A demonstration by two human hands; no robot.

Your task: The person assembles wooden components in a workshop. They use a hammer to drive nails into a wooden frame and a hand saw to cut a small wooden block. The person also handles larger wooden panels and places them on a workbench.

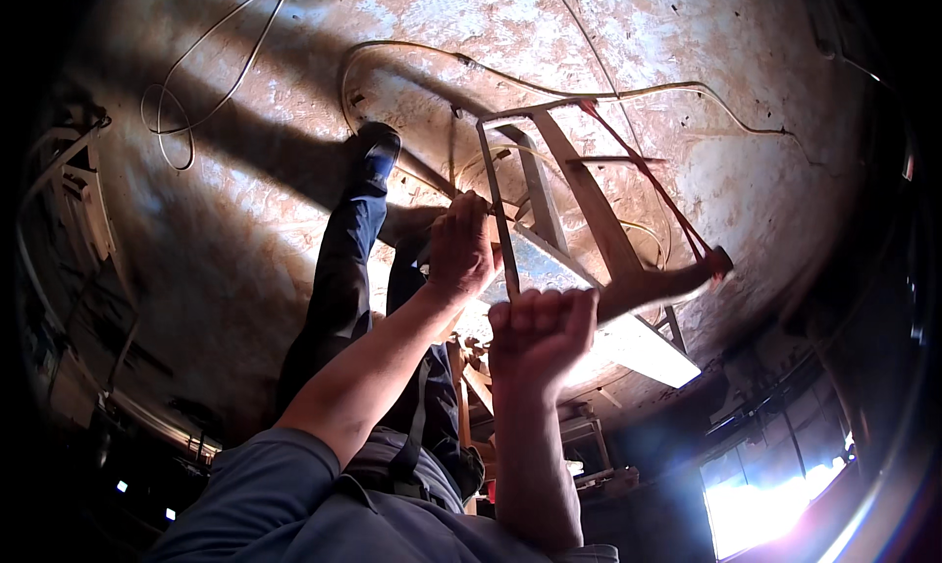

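My right hand [545, 332] is closed round the near end of a wooden frame saw [589, 195]. The saw has a straight middle bar, a red twisted cord [648, 175] along its right side and a thin dark blade [497, 200] on its left. Just left of that blade, my left hand [461, 244] is closed, knuckles up; what it grips is hidden beneath the fingers. From beside it a narrow strip of wood [429, 173] runs away to the upper left. Under the saw lies a long board [648, 352], brightly lit at its near right end.
My leg [348, 239] in dark trousers stretches forward left of the work. Pale cables [412, 48] loop over the worn floor [245, 229]. Wooden frames [83, 195] stand at the far left. A bright window [765, 504] glares at the lower right.
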